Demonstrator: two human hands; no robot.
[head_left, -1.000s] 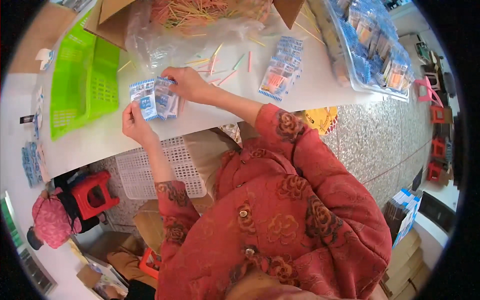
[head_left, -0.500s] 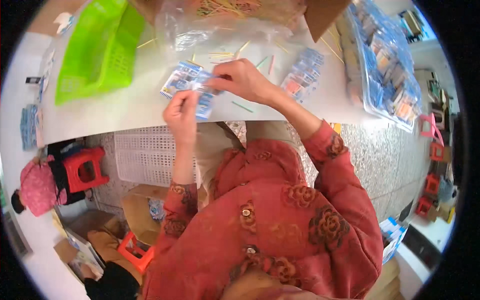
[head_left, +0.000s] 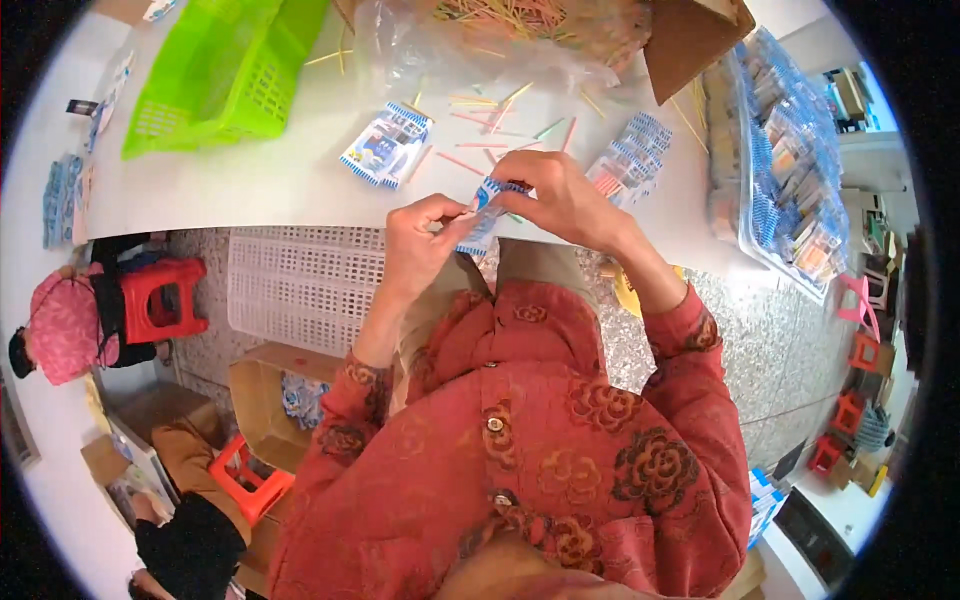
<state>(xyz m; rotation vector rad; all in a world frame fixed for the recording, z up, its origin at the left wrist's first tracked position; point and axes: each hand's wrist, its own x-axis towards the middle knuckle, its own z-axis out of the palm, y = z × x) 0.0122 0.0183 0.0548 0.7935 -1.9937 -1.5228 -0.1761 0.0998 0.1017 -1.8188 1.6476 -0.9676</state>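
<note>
A small blue-and-white printed plastic packet (head_left: 478,235) is pinched between both my hands near the table's front edge. My left hand (head_left: 418,240) is closed on its left side with thumb and fingertips. From the right, my right hand (head_left: 560,198) grips the packet's upper end, its fingers bent over it. Beyond my left hand lies a pile of similar packets (head_left: 388,148). An overlapping row of packets (head_left: 635,155) lies right of my right hand. Thin pink, yellow and green sticks (head_left: 495,122) are scattered just past my hands.
A green plastic basket (head_left: 260,95) stands at the far left. At the back, a clear bag (head_left: 400,50) holds many coloured sticks beside a cardboard flap (head_left: 690,50). A clear tub (head_left: 745,190) full of packets stands right. A white crate (head_left: 300,290) sits below the table.
Both hands have moved right, away from the packet pile, carrying a packet between them. More scattered sticks are uncovered where my right hand was. The view has shifted slightly.
</note>
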